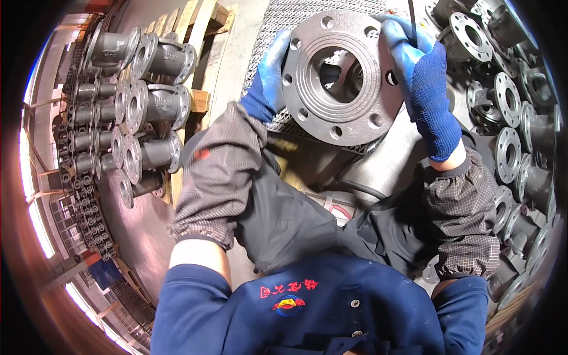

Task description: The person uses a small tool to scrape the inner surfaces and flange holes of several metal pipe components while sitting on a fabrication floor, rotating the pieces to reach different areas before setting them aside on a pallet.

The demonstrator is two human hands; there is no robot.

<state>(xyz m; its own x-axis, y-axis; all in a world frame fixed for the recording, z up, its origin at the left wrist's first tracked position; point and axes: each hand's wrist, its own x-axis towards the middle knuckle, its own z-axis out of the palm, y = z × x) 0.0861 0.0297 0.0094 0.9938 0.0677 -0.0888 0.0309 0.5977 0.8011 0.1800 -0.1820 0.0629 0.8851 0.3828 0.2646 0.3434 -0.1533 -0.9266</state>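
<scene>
A grey metal flanged pipe fitting (pixel 370 71) is tilted up between my hands, its round flange with bolt holes and concentric grooves facing me. Through the central bore I see part of the inside and a patterned mesh beyond. My left hand (pixel 274 71), in a blue glove, grips the flange's left edge. On the opposite edge, my right hand (pixel 415 68) is closed round the upper right of the fitting, its fingertips partly behind the rim. A thin black rod or cable (pixel 412 22) hangs in front of the right glove.
Similar flanged fittings (pixel 160 106) stand stacked on a wooden pallet (pixel 201 65) at the left. More fittings (pixel 509 154) are piled closely along the right side. A metal mesh surface (pixel 278 26) lies under the held piece. My legs (pixel 296 219) are spread below it.
</scene>
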